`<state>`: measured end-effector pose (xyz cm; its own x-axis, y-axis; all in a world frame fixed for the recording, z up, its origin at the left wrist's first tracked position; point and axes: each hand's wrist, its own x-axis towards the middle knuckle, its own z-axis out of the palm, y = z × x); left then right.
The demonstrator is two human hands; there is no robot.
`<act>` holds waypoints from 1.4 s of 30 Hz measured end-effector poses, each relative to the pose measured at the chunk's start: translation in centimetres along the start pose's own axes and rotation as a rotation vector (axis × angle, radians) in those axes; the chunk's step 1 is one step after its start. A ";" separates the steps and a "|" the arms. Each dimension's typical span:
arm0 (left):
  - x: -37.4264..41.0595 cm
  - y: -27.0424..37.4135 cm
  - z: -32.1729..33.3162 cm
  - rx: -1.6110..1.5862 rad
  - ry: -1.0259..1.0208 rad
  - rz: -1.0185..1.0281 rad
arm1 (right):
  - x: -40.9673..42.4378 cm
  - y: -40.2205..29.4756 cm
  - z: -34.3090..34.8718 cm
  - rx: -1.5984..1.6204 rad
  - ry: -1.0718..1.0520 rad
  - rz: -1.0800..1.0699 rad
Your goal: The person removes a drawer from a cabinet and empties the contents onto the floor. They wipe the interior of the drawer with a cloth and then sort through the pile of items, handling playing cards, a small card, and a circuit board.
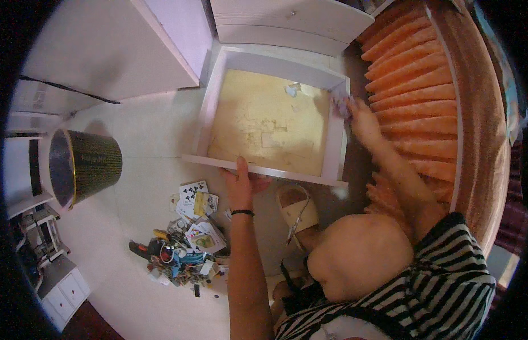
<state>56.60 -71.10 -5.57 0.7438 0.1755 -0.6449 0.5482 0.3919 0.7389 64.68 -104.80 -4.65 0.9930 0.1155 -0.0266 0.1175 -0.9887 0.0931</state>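
Observation:
A white wooden drawer [264, 57] with a yellowish bottom panel lies pulled out before me, some stained marks and paper scraps [293, 90] inside it. My left hand [243, 182] grips its near front panel, thumb on the top edge and fingers underneath. At the drawer's right side wall, my right hand [361, 115] holds a crumpled purplish cloth [341, 103] against the top of the wall. The hand is slightly blurred, and part of the cloth is hidden by the fingers.
A pile of small odds and ends [185, 250] with playing cards [194, 193] lies on the floor left of my forearm. Farther left is a dark ribbed waste bin [96, 165]. An orange pleated bed skirt [413, 85] borders the right; a white cabinet [289, 29] stands behind the drawer.

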 end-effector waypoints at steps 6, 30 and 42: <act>0.7 -0.9 -1.4 -0.048 -0.015 -0.134 | -7.2 -8.5 -5.4 0.055 -0.618 -0.188; -1.9 -0.3 0.1 -0.116 -0.151 -0.128 | 15.5 -25.6 2.0 0.985 0.112 -0.984; -1.3 -2.0 -1.9 -0.219 -0.251 -0.084 | 6.5 -30.3 -3.8 0.743 -0.205 -1.056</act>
<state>53.83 -70.36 -6.63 0.7855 -0.0828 -0.6133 0.5366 0.5848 0.6083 67.66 -73.74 -3.88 0.3989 0.9120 0.0954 0.7321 -0.2541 -0.6320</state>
